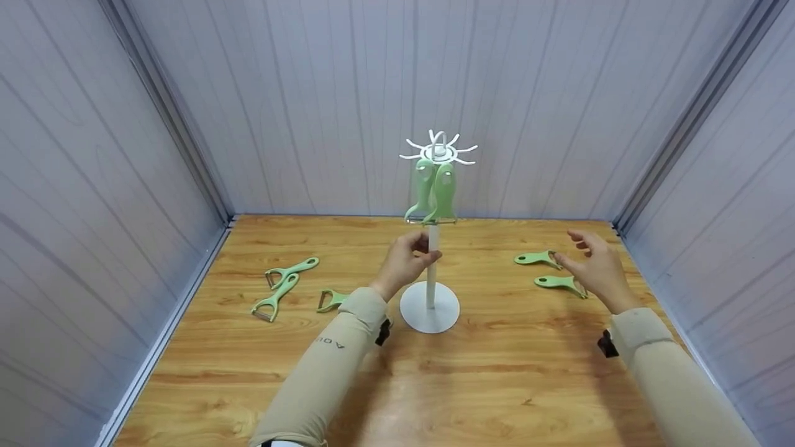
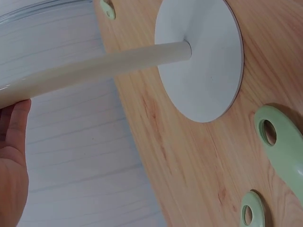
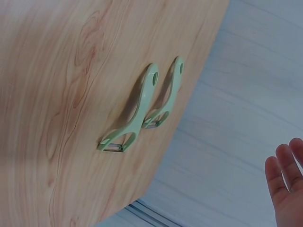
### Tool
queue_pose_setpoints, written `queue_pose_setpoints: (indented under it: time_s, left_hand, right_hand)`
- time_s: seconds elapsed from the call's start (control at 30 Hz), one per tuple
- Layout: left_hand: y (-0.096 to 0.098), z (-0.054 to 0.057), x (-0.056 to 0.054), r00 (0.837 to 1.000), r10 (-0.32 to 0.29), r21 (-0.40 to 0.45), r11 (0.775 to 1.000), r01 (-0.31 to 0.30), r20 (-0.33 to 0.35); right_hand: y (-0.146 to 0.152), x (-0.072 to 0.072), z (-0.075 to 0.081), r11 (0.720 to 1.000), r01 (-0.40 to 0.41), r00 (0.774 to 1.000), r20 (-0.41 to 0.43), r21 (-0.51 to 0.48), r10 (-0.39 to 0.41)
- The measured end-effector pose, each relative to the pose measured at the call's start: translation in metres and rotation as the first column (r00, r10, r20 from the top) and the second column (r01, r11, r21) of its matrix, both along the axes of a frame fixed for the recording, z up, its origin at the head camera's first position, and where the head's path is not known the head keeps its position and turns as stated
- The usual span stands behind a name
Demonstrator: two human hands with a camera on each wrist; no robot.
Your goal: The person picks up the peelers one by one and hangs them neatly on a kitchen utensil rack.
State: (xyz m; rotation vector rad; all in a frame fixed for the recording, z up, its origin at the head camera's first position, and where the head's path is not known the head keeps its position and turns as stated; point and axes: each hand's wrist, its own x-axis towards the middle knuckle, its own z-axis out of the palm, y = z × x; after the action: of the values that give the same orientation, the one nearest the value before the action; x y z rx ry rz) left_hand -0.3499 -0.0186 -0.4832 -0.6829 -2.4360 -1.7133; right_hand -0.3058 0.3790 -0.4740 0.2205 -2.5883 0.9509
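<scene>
In the head view, my left hand (image 1: 400, 264) holds the pole of a white hook stand (image 1: 431, 279), thumb in front and fingers curled behind. Two green peelers (image 1: 443, 195) hang side by side from its hooks. My right hand (image 1: 593, 270) hovers over the right part of the table, fingers spread apart and slightly bent. Nothing is in it. Closest to it lie two green peelers (image 1: 554, 282), which the right wrist view shows lying apart from the fingers (image 3: 286, 172). The stand's round base (image 2: 208, 80) is flat on the table in the left wrist view.
Three more green peelers lie left of the stand: two close together (image 1: 284, 292), and one (image 1: 334, 300) partly hidden behind my left sleeve (image 1: 335, 360). Pale panel walls (image 1: 310, 112) enclose the wooden table (image 1: 484, 385) at the back and both sides.
</scene>
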Motion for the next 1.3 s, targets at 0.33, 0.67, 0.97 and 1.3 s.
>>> queue_pose_setpoints:
  time_s: [0.33, 0.67, 0.97, 1.3]
  left_hand:
    - [-0.002, -0.001, -0.002, 1.000, -0.019, -0.020, 1.000, 0.019, -0.013]
    - [-0.002, -0.002, -0.002, 1.000, -0.012, -0.016, 1.000, 0.012, -0.017]
    - [-0.004, -0.001, -0.002, 1.000, -0.008, -0.013, 1.000, 0.008, -0.013]
    - [-0.002, 0.000, 0.001, 1.000, -0.015, -0.006, 1.000, 0.015, 0.007]
  right_hand:
    - [0.009, -0.008, -0.006, 0.999, -0.033, 0.998, 0.061, 0.014, 0.032]
    - [0.016, -0.020, -0.010, 0.999, -0.015, 0.991, 0.137, 0.029, 0.011]
    - [0.023, -0.033, -0.007, 0.997, -0.009, 0.977, 0.212, 0.071, -0.007]
    - [0.035, -0.043, -0.015, 0.993, -0.074, 0.945, 0.323, 0.095, 0.039]
